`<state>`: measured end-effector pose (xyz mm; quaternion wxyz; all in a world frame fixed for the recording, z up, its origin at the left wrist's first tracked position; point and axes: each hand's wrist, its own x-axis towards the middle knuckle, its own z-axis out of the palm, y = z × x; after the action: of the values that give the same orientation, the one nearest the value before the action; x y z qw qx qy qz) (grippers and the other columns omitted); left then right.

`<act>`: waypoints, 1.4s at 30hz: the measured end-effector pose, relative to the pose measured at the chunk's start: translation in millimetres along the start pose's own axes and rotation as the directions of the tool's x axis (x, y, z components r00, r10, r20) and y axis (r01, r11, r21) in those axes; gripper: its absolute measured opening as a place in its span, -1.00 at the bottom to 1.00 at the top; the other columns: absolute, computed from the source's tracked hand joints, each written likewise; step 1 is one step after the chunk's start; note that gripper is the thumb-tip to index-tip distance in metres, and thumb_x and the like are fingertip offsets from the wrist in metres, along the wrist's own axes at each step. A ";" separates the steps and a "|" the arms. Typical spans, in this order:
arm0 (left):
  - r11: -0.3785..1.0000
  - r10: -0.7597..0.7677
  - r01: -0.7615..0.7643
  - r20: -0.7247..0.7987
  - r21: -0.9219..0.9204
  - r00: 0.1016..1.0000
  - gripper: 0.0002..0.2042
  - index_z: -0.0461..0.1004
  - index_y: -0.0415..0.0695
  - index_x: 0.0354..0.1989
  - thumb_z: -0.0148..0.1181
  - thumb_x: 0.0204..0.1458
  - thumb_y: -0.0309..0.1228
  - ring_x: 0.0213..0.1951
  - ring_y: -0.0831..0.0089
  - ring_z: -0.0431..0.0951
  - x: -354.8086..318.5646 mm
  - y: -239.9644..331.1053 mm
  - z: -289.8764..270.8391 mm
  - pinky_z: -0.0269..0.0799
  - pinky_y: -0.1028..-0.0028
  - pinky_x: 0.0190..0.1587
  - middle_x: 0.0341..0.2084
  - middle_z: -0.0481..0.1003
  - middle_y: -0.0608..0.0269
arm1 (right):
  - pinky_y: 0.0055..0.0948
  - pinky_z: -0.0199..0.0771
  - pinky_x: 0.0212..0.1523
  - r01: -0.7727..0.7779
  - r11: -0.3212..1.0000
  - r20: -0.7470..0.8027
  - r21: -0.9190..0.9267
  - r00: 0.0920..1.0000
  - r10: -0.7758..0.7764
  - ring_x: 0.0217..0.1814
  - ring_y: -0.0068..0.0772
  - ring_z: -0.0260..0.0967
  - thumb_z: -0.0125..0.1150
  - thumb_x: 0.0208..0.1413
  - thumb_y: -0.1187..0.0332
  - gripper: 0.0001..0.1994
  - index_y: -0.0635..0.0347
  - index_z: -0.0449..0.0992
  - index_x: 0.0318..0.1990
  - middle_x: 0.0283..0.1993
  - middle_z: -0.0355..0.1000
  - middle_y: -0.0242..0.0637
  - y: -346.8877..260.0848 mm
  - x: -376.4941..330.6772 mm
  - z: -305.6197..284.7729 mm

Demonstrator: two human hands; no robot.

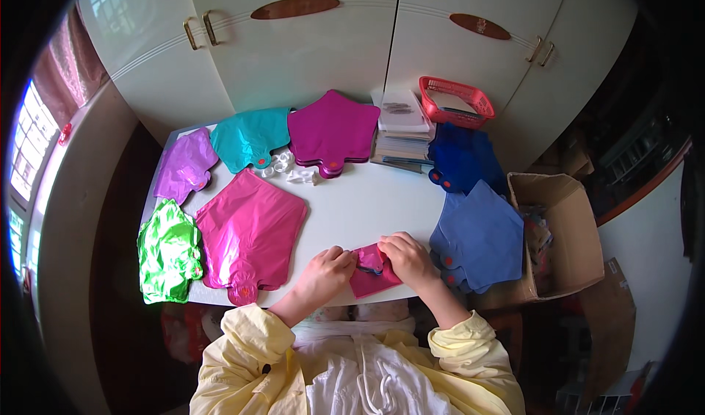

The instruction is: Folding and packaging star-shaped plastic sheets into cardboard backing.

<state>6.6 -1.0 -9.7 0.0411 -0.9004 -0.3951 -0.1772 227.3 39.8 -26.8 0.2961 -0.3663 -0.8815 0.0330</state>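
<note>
Left hand [328, 269]: we grip the left edge of a pink sheet [372, 286], fingers curled in and thumb close against them.
Right hand [408, 259]: we pinch the sheet's upper right edge, fingertips drawn together.
Sheet: it is between our hands at the table's front edge; what the small shiny patch in its middle is, we cannot tell.
Table [352, 198]: white, ringed by flat foils in several colours.
Left side: we see a green foil [167, 252], crinkled and bright, beside a large pink foil [253, 224]; a lilac foil [185, 164] lies behind them.
Back: a teal foil [251, 137] and a magenta stack [334, 127] lie side by side, with white pieces [282, 167] just in front.
Back right: books [402, 145] stand piled near a red basket [470, 109].
Right side: a navy foil [464, 156] lies behind slate-blue foils [483, 235], just beside an open box [576, 242].
Backdrop: pale cabinet doors [308, 51] stand behind us all.
</note>
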 end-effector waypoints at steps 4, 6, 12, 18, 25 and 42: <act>0.999 0.004 -0.004 0.004 0.032 1.000 -0.67 0.49 -0.29 -0.15 0.10 -0.17 -0.49 -0.29 0.42 0.44 -0.5 3.3 1.2 0.46 0.47 -0.23 -0.40 0.42 0.31 | -0.30 0.39 0.08 -0.003 0.989 -0.046 -0.151 0.999 -0.004 0.07 -0.21 0.38 0.07 0.01 0.48 -0.79 0.27 0.50 -0.17 -0.07 0.46 -0.19 -26.7 -1.9 -5.8; 0.999 -0.002 0.001 0.018 0.046 1.000 -0.67 0.49 -0.29 -0.15 0.10 -0.16 -0.49 -0.30 0.43 0.43 0.0 3.2 -0.6 0.46 0.47 -0.23 -0.40 0.42 0.31 | -0.25 0.34 0.16 -0.026 0.976 -0.020 -0.214 1.000 0.022 0.12 -0.20 0.36 0.08 0.01 0.50 -0.75 0.31 0.52 -0.13 -0.03 0.47 -0.16 -44.5 -5.0 -7.1; 0.999 0.012 -0.012 -0.014 0.042 1.000 -0.68 0.49 -0.27 -0.17 0.11 -0.17 -0.47 -0.27 0.44 0.44 -2.9 0.9 1.2 0.46 0.48 -0.24 -0.36 0.43 0.31 | -0.24 0.36 0.17 -0.031 0.971 -0.051 -0.237 0.999 0.019 0.11 -0.21 0.39 0.09 0.04 0.44 -0.76 0.31 0.54 -0.15 -0.05 0.50 -0.15 -41.6 -19.0 6.9; 0.994 0.021 -0.022 0.007 0.104 1.000 -0.67 0.50 -0.25 -0.13 0.11 -0.15 -0.48 -0.16 0.45 0.48 -10.3 2.1 -1.7 0.43 0.48 -0.19 -0.27 0.49 0.28 | -0.22 0.40 0.14 -0.048 0.974 -0.072 -0.221 0.997 0.033 0.04 -0.23 0.46 0.12 0.02 0.46 -0.81 0.31 0.56 -0.22 -0.15 0.53 -0.17 -40.5 -20.6 11.7; 1.000 0.009 -0.009 0.002 0.021 1.000 -0.67 0.48 -0.25 -0.11 0.12 -0.11 -0.44 -0.08 0.41 0.49 -15.5 3.0 -9.7 0.36 0.40 -0.09 -0.22 0.50 0.25 | -0.12 0.39 0.15 -0.053 0.987 -0.092 -0.152 0.995 0.039 0.02 -0.18 0.46 0.10 -0.01 0.51 -0.83 0.32 0.55 -0.25 -0.16 0.52 -0.14 -39.0 -19.8 10.0; 0.968 -0.251 0.251 -0.025 0.003 0.968 -0.38 0.24 -0.43 0.15 0.10 0.07 -0.13 0.19 -0.01 0.31 -6.7 55.9 23.6 0.12 0.14 0.27 0.11 0.31 -0.23 | -0.19 0.42 0.13 -0.115 0.990 -0.122 -0.088 0.987 0.104 0.00 -0.15 0.46 0.08 0.04 0.49 -0.84 0.35 0.54 -0.26 -0.21 0.47 -0.13 -34.3 -26.8 18.1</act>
<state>49.8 -38.8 -30.4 0.0259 -0.8409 -0.5058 -0.1906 210.9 -0.1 -45.5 0.3275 -0.4290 -0.8417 -0.0141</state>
